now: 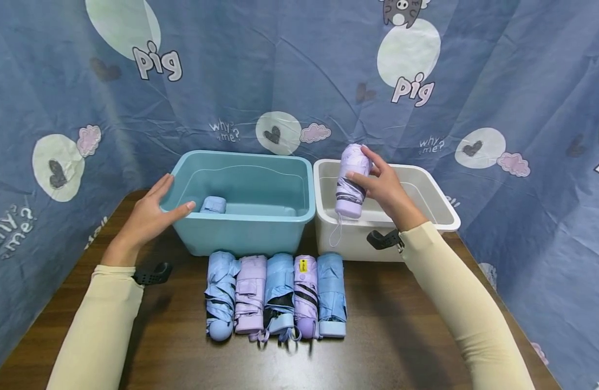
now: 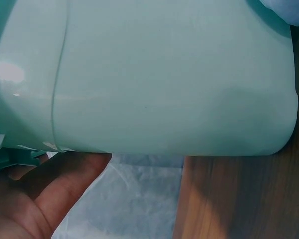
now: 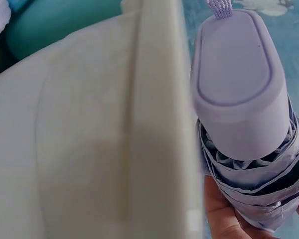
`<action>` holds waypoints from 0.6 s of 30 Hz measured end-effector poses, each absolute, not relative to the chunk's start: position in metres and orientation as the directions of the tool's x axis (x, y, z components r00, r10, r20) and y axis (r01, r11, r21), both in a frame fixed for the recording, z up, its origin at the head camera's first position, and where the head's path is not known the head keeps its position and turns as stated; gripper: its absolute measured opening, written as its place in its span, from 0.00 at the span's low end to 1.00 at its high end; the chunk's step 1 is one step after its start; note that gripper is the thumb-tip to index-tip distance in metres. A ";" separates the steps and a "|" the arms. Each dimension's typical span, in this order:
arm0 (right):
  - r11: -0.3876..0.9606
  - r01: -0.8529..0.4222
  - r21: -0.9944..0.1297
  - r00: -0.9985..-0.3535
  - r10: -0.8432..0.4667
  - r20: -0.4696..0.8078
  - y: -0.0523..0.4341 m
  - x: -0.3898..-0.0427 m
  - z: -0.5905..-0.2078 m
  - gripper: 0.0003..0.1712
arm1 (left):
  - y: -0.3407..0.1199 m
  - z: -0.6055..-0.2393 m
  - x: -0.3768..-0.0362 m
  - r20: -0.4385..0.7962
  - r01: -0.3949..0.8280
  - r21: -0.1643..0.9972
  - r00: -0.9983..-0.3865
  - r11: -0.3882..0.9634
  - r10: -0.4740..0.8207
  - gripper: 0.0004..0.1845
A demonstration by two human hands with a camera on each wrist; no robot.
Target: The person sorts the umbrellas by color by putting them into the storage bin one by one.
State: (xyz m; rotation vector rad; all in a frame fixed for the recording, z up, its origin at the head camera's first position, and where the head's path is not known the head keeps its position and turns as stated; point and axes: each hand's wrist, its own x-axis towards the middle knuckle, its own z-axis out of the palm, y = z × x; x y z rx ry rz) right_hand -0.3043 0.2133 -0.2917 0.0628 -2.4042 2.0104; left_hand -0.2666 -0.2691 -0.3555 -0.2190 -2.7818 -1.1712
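My right hand [image 1: 377,181] grips a folded lilac umbrella [image 1: 350,181] upright over the front left part of the white bin [image 1: 446,208]; its handle end [image 3: 236,89] points down and a wrist loop hangs from it. My left hand [image 1: 155,208] rests with straight fingers on the left rim of the teal bin [image 1: 260,222], thumb on the front edge. A folded blue umbrella [image 1: 213,205] lies inside the teal bin. In front of the bins, several folded umbrellas lie in a row [image 1: 275,295], alternating blue and lilac.
The bins stand side by side at the back of a dark wooden table [image 1: 377,336]. A blue cartoon-print cloth [image 1: 299,70] hangs behind and along both sides. In the left wrist view the teal bin's wall [image 2: 154,74] fills the frame above my palm [image 2: 35,199].
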 end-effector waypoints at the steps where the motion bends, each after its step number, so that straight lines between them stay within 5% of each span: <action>1: 0.173 -0.029 -0.985 -0.999 -0.029 0.025 0.212 -0.306 -0.293 0.45 | -0.269 -0.355 -0.267 0.158 0.173 0.702 -0.984 0.691 0.086 0.53; 18: 0.296 0.057 -0.954 -0.992 -0.088 -0.087 0.202 -0.324 -0.319 0.47 | -0.272 -0.357 -0.266 0.155 0.168 0.717 -0.985 0.676 0.080 0.53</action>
